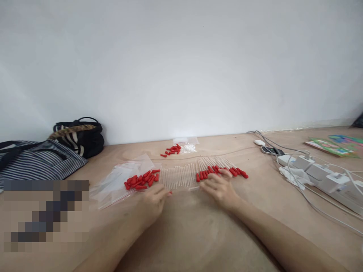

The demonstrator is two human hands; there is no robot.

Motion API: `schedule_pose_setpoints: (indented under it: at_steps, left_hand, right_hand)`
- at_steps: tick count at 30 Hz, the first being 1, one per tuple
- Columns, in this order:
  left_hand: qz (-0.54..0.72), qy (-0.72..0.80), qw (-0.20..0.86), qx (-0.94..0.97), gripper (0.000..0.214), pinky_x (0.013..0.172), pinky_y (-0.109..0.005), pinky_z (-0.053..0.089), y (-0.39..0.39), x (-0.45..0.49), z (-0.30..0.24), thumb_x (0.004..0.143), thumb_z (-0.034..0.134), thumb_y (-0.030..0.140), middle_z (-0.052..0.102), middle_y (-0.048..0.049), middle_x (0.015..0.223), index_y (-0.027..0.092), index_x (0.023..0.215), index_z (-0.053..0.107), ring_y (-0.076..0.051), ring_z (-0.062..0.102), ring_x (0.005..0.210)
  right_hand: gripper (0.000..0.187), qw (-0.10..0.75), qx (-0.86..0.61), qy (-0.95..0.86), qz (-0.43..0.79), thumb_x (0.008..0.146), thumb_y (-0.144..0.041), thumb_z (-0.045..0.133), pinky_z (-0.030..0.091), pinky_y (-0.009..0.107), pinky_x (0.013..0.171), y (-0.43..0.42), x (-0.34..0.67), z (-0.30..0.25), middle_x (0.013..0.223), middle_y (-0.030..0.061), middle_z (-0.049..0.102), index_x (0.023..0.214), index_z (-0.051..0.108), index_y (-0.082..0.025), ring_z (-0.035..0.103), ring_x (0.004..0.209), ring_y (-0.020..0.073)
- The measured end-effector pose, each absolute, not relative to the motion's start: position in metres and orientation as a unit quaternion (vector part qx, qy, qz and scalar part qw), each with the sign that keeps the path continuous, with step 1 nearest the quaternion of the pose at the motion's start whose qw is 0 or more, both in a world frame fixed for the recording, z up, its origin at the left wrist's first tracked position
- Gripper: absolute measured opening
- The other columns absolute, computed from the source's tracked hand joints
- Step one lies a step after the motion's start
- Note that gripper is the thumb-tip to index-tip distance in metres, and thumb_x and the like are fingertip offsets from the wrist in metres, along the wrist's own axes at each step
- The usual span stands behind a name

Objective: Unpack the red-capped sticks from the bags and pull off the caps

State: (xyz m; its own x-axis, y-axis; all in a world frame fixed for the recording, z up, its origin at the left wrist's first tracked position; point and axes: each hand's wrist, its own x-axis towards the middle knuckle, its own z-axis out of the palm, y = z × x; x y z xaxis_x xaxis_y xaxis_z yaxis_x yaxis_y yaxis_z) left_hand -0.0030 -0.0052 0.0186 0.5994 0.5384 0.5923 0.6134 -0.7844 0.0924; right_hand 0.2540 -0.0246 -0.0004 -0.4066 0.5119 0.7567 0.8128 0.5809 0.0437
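Observation:
My left hand [154, 198] is closed low over the table, fingers pinched together. The end of a small red cap [170, 192] peeks out beside its fingertips; the rest is hidden. Just beyond that hand lies a pile of loose red caps [138, 180]. To its right, thin pale sticks [177, 176] lie side by side in a row. My right hand [219, 190] rests with fingers apart over the red ends of several red-tipped sticks [241, 172], which fan out away from me. Its fingers partly cover these ends.
Clear plastic bags [113, 181] lie under and left of the red pile. Farther back sit more red caps [173, 149] and a small clear bag [188, 145]. A power strip [326, 177] with cables is at right; a striped bag [53, 158] and black bag [87, 139] are at left.

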Motion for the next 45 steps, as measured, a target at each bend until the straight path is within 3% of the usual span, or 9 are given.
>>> schedule_pose_setpoints:
  at_steps: [5, 11, 17, 26, 34, 39, 45]
  left_hand:
    - [-0.356, -0.451, 0.088, -0.814, 0.029, 0.07, -0.027, 0.046, 0.022, -0.041, 0.029, 0.087, 0.035, 0.031, 0.06, -0.0045, 0.081, 0.018, 0.087, 0.061, -0.017, 0.059, 0.075]
    - [-0.358, -0.528, 0.155, -0.755, 0.03, 0.072, -0.031, 0.047, 0.044, -0.071, 0.024, 0.078, 0.037, 0.029, 0.06, -0.0095, 0.086, 0.015, 0.093, 0.06, -0.022, 0.06, 0.079]
    - [-0.314, -0.583, 0.131, -0.738, 0.026, 0.064, -0.03, 0.046, 0.048, -0.081, 0.021, 0.075, 0.042, 0.036, 0.065, -0.0073, 0.077, 0.017, 0.083, 0.058, -0.022, 0.061, 0.07]
    - [-0.298, -0.588, 0.13, -0.741, 0.032, 0.066, -0.031, 0.044, 0.051, -0.087, 0.021, 0.078, 0.039, 0.041, 0.068, -0.0065, 0.075, 0.018, 0.075, 0.061, -0.023, 0.061, 0.072]
    - [-0.315, -0.607, 0.164, -0.711, 0.039, 0.068, -0.03, 0.043, 0.053, -0.094, 0.02, 0.083, 0.031, 0.042, 0.068, -0.0067, 0.077, 0.019, 0.075, 0.061, -0.023, 0.061, 0.076]
    - [-0.351, -0.597, 0.242, -0.68, 0.039, 0.073, -0.037, 0.04, 0.044, -0.084, 0.026, 0.085, 0.034, 0.041, 0.066, -0.011, 0.086, 0.017, 0.08, 0.064, -0.027, 0.057, 0.083]
    - [-0.397, -0.423, 0.213, -0.786, 0.019, 0.078, -0.037, 0.04, 0.021, -0.042, 0.022, 0.082, 0.048, 0.029, 0.064, -0.0075, 0.083, 0.019, 0.079, 0.064, -0.022, 0.056, 0.081]
  right_hand:
    - [0.025, 0.422, -0.588, -0.681, -0.111, 0.087, -0.033, 0.046, 0.02, 0.034, 0.075, -0.016, 0.264, 0.002, 0.074, -0.0009, 0.067, 0.076, 0.067, -0.025, 0.051, 0.075, 0.0151]
    - [0.02, 0.334, -0.681, -0.652, -0.031, 0.081, -0.026, 0.049, 0.018, 0.032, 0.069, -0.001, 0.228, 0.004, 0.068, -0.0001, 0.067, 0.071, 0.067, -0.024, 0.052, 0.078, 0.0182]
    - [0.022, 0.243, -0.738, -0.63, -0.02, 0.078, -0.023, 0.046, 0.02, 0.036, 0.072, 0.028, 0.201, 0.012, 0.073, 0.0069, 0.067, 0.088, 0.065, -0.021, 0.054, 0.086, 0.0232]
    - [0.019, 0.17, -0.746, -0.643, -0.034, 0.074, -0.02, 0.047, 0.021, 0.038, 0.073, 0.035, 0.184, 0.015, 0.077, 0.0117, 0.067, 0.076, 0.065, -0.016, 0.055, 0.083, 0.0244]
    - [0.018, 0.164, -0.755, -0.634, -0.018, 0.074, -0.02, 0.048, 0.022, 0.038, 0.074, 0.033, 0.18, 0.018, 0.077, 0.0123, 0.066, 0.076, 0.066, -0.016, 0.055, 0.082, 0.0238]
    - [0.024, 0.189, -0.75, -0.633, -0.034, 0.08, -0.029, 0.044, 0.021, 0.037, 0.073, 0.03, 0.192, 0.018, 0.073, 0.0095, 0.066, 0.08, 0.065, -0.019, 0.056, 0.079, 0.0226]
    - [0.024, 0.263, -0.723, -0.627, -0.124, 0.081, -0.028, 0.043, 0.019, 0.035, 0.071, 0.009, 0.256, 0.008, 0.079, 0.0039, 0.067, 0.073, 0.065, -0.021, 0.052, 0.079, 0.0193]
